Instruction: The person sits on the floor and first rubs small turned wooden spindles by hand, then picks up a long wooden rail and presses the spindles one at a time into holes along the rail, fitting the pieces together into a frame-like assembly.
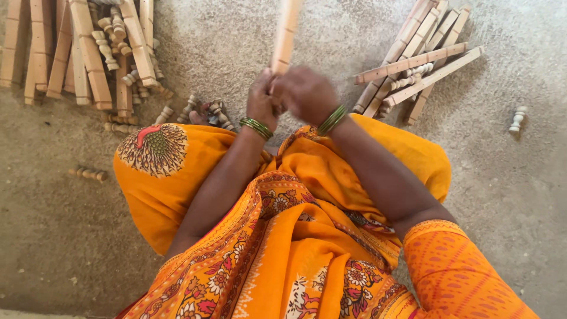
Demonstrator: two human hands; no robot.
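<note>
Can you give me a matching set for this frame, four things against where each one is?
Things:
1. wooden slat
2. lone turned peg
3. crossed slat pile
4. green bangles

Places:
A. on the wrist of the right hand
B. alone on the floor at far right
C. held upright by both hands, the left hand beside the right
D. on the floor at upper right

Pairs: 1-C, 2-B, 3-D, 4-A
</note>
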